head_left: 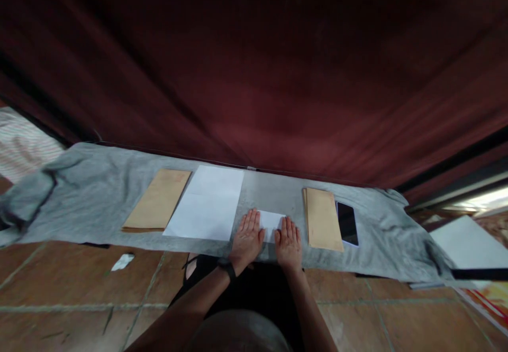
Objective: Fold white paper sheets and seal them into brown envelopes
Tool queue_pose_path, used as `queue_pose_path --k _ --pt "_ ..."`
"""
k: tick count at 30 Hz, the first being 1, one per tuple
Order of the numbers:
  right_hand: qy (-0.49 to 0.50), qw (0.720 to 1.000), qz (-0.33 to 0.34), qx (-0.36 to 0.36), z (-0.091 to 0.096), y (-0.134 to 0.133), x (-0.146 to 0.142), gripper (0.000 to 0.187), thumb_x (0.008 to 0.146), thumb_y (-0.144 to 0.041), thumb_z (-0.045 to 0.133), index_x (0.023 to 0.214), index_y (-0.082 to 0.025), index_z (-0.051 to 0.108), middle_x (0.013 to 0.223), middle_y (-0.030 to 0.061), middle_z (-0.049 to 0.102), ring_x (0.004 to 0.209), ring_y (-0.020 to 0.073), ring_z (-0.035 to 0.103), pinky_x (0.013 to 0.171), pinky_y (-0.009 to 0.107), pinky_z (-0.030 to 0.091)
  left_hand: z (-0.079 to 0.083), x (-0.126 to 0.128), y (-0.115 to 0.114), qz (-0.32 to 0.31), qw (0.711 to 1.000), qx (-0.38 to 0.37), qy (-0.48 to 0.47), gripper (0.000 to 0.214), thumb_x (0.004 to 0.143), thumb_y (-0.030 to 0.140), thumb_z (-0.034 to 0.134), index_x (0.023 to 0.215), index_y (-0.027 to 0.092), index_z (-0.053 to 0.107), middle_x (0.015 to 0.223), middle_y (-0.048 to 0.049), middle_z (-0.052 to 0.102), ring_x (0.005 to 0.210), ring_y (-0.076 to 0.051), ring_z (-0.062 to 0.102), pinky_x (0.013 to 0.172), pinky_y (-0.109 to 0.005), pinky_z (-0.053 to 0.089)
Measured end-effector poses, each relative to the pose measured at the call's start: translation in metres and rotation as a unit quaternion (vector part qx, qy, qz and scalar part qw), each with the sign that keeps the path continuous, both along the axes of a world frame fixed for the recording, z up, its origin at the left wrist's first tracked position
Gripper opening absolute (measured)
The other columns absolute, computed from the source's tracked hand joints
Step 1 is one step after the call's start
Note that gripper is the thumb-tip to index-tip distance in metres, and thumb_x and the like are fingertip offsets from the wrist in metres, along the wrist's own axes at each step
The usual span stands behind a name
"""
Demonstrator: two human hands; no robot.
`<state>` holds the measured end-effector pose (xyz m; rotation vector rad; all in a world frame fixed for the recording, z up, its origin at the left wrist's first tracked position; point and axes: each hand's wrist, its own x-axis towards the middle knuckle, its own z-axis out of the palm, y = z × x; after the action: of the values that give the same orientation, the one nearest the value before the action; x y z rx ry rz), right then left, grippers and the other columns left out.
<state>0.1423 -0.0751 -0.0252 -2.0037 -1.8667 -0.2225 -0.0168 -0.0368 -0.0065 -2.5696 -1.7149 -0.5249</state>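
A small white sheet of folded-looking paper [270,219] lies on the grey cloth in front of me. My left hand [248,237] rests flat at its left edge, fingers stretched forward. At the right edge my right hand [288,243] lies flat too, partly covering the paper. To the left of my hands is a larger stack or sheet of white paper [208,204], with brown envelopes [159,199] beside it. Right of my hands sit more brown envelopes [323,219].
The grey cloth [103,193] covers a long narrow surface against a dark red curtain [254,103]. A phone [347,224] lies beside the right-hand envelopes. A white scrap [123,261] is on the tiled floor [79,278]. A white board [472,243] stands at the far right.
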Motion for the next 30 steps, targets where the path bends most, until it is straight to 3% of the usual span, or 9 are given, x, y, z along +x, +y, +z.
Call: queue_pose_path --k 5,11,19,22,26,30 --pt "0.028 1.0 -0.01 0.009 0.009 0.006 -0.003 0.053 0.104 -0.032 0.03 0.149 -0.006 0.042 0.151 0.0194 0.046 0.144 0.0315 0.038 0.116 0.053 0.029 0.006 0.001 -0.001 0.006 1.0 -0.011 0.002 0.06 0.099 0.033 0.038 0.149 0.001 0.036 0.157 -0.0195 0.037 0.15 -0.026 0.027 0.123 -0.044 0.024" --pt "0.04 0.993 0.104 -0.047 0.024 0.018 -0.026 0.048 0.104 -0.03 0.032 0.147 -0.013 0.047 0.154 0.0128 0.044 0.145 0.0243 0.036 0.118 0.045 0.029 0.007 -0.002 0.0 -0.014 1.0 -0.02 0.01 0.056 0.096 0.021 0.035 0.148 -0.001 0.037 0.157 -0.0208 0.036 0.15 -0.027 0.025 0.122 -0.046 0.024" --pt "-0.009 0.998 0.066 -0.014 0.011 -0.001 -0.003 0.05 0.105 -0.03 0.034 0.152 -0.015 0.04 0.155 0.0161 0.041 0.144 0.0276 0.038 0.118 0.049 0.027 0.008 -0.008 -0.005 -0.024 1.0 -0.009 0.003 0.056 0.099 0.028 0.037 0.15 0.004 0.037 0.156 -0.0176 0.039 0.149 -0.026 0.028 0.122 -0.046 0.025" --pt "-0.011 0.998 0.058 -0.005 0.009 -0.008 0.008 0.051 0.105 -0.03 0.033 0.153 -0.015 0.036 0.156 0.0159 0.04 0.145 0.0268 0.037 0.118 0.049 0.027 0.011 -0.021 -0.017 -0.056 0.998 0.001 0.004 0.054 0.1 0.03 0.039 0.15 0.011 0.039 0.158 -0.0122 0.037 0.149 -0.026 0.028 0.122 -0.047 0.024" --pt "-0.001 0.998 0.059 -0.007 0.013 -0.02 0.005 0.052 0.104 -0.025 0.033 0.155 -0.014 0.032 0.157 0.0145 0.038 0.147 0.0266 0.033 0.119 0.049 0.025 0.015 -0.041 -0.035 -0.144 0.989 0.009 0.016 0.051 0.1 0.031 0.044 0.15 0.021 0.042 0.159 -0.0046 0.038 0.148 -0.023 0.031 0.123 -0.045 0.023" --pt "0.0 0.987 0.158 -0.037 0.019 -0.038 -0.012 0.053 0.104 -0.028 0.037 0.155 -0.019 0.032 0.159 0.0082 0.037 0.148 0.0242 0.032 0.12 0.047 0.026 0.017 -0.048 -0.042 -0.17 0.985 0.009 0.001 0.049 0.099 0.036 0.048 0.146 0.023 0.048 0.156 -0.0062 0.043 0.145 -0.022 0.038 0.122 -0.044 0.026"
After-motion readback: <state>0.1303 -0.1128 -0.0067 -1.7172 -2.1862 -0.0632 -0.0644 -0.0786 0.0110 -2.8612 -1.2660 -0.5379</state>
